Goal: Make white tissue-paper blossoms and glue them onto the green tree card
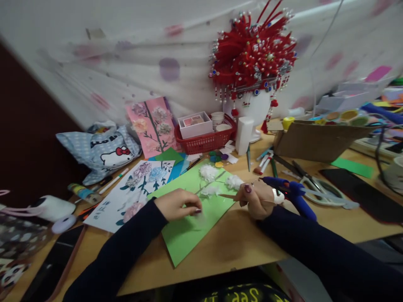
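Fluffy white flowers [208, 172] on light-green sheet [217, 213]

1. The desk [220, 251] is viewed from the wearer's head, forward and down.
2. The left hand [178, 204] and right hand [258, 200] are framed at close range.
3. The spotted wall covering [138, 67] is faced beyond.

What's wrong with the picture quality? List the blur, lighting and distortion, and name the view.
Head view: the pale piece at the fingertips of the left hand is too blurred to make out; head view: light looks soft, with dim shading on the desk near the right hand; head view: the phone at lower left looks stretched and slanted.
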The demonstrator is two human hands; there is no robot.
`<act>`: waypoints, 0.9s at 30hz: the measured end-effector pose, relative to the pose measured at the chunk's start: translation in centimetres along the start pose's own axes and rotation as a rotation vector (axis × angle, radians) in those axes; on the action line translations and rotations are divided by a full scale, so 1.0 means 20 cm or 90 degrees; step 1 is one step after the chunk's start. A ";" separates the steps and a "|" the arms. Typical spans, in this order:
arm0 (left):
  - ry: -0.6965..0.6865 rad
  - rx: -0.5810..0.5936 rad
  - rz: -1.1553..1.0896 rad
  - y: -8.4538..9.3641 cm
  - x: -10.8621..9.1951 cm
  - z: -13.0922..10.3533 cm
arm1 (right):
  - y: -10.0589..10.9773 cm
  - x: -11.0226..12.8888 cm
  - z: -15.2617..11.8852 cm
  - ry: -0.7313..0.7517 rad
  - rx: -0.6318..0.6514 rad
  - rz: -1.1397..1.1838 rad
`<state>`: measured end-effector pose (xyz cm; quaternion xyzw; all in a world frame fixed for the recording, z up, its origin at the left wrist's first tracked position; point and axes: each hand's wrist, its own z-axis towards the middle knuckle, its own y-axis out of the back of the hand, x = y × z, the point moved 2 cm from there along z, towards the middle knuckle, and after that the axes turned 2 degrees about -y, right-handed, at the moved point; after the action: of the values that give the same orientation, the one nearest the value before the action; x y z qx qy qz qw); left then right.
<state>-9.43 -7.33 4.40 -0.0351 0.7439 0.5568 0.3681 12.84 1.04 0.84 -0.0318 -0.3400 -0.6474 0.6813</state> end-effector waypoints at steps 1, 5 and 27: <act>-0.010 -0.004 0.052 -0.03 0.00 0.04 | 0.00 0.01 0.00 0.017 0.002 0.021; 0.000 -0.089 0.184 -0.08 0.04 0.15 | -0.04 0.04 0.00 0.093 0.043 0.121; 0.027 -0.333 0.200 -0.16 0.35 0.13 | -0.15 0.01 -0.01 0.006 0.177 -0.067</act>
<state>-11.73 -3.91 -2.49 -0.0249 0.5789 0.7787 0.2404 10.29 0.24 -0.44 0.0834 -0.4246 -0.6291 0.6457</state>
